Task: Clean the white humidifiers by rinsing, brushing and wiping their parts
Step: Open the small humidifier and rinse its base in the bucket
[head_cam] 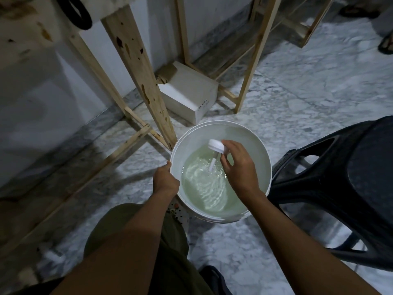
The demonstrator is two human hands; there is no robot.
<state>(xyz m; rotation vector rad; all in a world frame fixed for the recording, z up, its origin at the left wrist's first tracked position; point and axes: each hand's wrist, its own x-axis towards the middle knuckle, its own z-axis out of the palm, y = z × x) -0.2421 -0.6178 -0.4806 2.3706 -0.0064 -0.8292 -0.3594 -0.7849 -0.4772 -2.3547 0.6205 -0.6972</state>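
Observation:
A white bucket [264, 158] of pale greenish water stands on the floor in front of me. My right hand [238, 167] pinches a white humidifier cap [215, 145] by its round top, over the bucket. The cap's thin white stem [212, 166] points down and its tip dips into the rippling water. My left hand [165, 179] grips the bucket's left rim, fingers curled over the edge.
A black plastic stool [344, 184] stands right of the bucket. Wooden table legs [146, 81] and crossbars rise just behind and left of it. A white cardboard box [191, 96] lies on the marble floor behind. My knee [127, 226] is below the bucket.

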